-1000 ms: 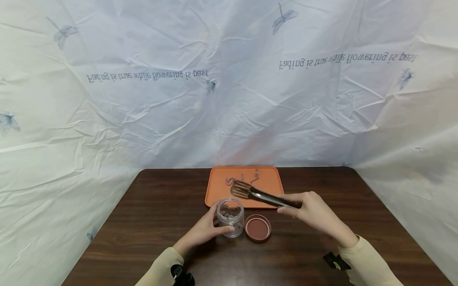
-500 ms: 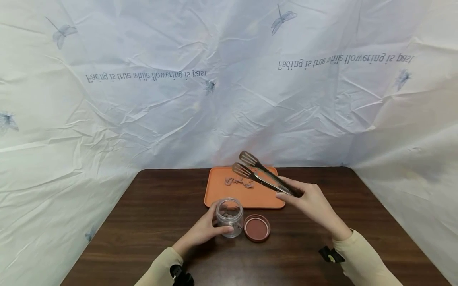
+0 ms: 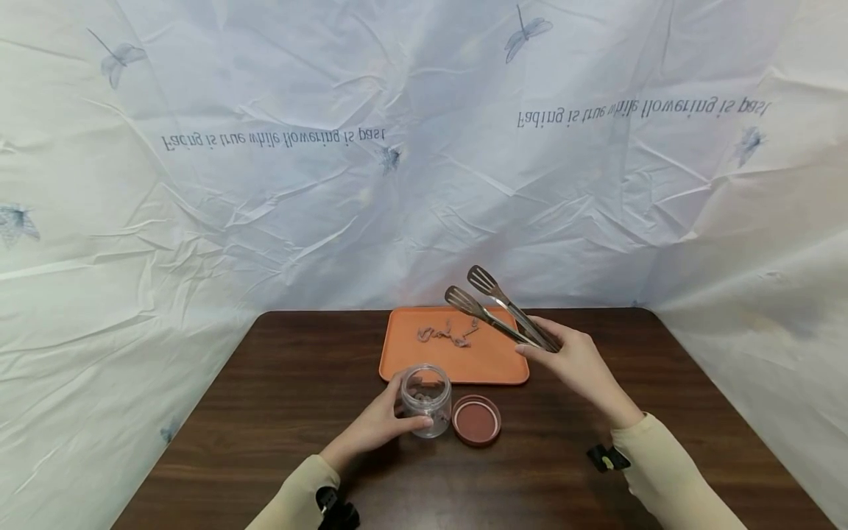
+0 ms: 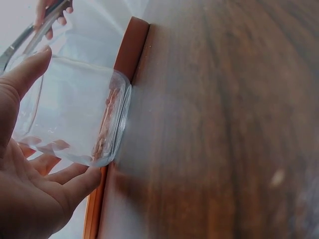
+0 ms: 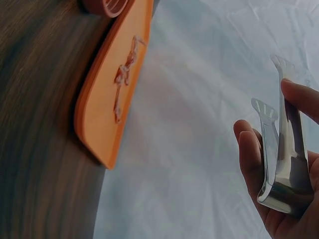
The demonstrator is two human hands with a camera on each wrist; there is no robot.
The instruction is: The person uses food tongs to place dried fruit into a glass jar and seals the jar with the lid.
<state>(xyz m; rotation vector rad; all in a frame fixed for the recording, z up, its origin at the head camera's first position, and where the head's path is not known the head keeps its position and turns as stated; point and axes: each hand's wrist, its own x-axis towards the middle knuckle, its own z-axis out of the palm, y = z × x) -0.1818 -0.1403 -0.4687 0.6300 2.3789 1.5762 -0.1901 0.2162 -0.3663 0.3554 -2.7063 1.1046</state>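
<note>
Right hand point(image 3: 579, 361) has drawn away, fingers point(image 5: 250, 152) gripping spread tongs point(image 3: 523, 319).

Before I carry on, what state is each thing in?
Jar: upright, uncapped, pieces inside
Lid: off, inner side up on the table
Tongs: raised, spread apart, holding nothing
Tray: lying flat
Strips: loosely clustered on the tray
Left hand: gripping the jar
Right hand: holding the tongs

Tongs point(image 3: 523, 321) raised, shifted right, now spread wider.
</note>
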